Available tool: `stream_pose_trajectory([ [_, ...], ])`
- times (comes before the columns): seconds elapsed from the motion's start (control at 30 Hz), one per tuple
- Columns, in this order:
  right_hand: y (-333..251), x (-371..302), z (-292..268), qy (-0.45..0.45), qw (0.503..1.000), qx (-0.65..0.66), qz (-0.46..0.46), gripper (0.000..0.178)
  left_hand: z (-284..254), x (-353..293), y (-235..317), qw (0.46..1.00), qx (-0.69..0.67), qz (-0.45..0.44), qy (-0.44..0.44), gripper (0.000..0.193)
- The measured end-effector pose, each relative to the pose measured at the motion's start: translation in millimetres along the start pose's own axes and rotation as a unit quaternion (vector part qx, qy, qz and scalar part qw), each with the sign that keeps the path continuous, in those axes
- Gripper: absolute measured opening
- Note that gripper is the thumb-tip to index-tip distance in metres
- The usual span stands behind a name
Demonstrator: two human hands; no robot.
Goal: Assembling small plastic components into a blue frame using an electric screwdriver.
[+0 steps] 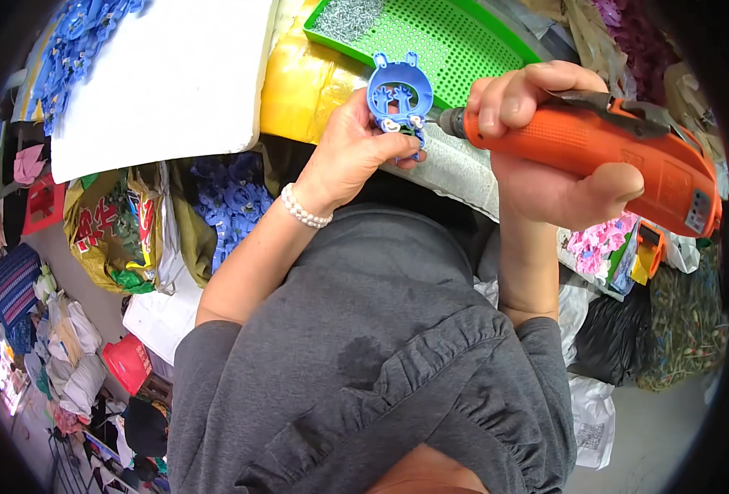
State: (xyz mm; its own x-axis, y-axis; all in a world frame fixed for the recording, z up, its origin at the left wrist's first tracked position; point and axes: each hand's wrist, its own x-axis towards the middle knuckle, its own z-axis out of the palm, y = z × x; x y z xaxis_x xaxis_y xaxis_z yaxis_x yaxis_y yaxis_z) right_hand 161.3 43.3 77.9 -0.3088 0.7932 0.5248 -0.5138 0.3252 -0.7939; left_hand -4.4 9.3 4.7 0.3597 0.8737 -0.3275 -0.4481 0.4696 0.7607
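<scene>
Between the thumb and fingers of my left hand (364,142) is a blue plastic toy part (400,90), a rounded hollow shell with two small ears at its top and white bits near its lower end. My right hand (537,148) wraps round an orange electric screwdriver (619,156), its thumb stretched along the body. The tool's dark chuck (453,122) points left, and its bit reaches the lower right side of the blue part. Whether the bit sits in a screw is too small to tell.
Beyond my hands lies a green perforated tray (447,49) with a heap of small screws (348,20). A white board (163,82) stands left, with blue plastic parts (84,45) piled beside it. Bags of blue parts (231,202) hang below the table edge; pink parts (599,245) lie right.
</scene>
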Motion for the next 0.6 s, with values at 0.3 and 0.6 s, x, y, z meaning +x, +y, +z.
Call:
stream_pose_trajectory([
  [0.3,9.9,-8.2,-2.3,0.007,1.000,-0.003,-0.013,0.083,-2.6,-1.2,-4.6,1.000,0.015,-0.001,-0.009,0.036],
  [0.6,13.9,-15.3,9.3,0.094,0.995,0.001,0.034,0.079,-3.2,-1.9,-4.9,1.000,0.007,0.010,-0.005,0.031],
])
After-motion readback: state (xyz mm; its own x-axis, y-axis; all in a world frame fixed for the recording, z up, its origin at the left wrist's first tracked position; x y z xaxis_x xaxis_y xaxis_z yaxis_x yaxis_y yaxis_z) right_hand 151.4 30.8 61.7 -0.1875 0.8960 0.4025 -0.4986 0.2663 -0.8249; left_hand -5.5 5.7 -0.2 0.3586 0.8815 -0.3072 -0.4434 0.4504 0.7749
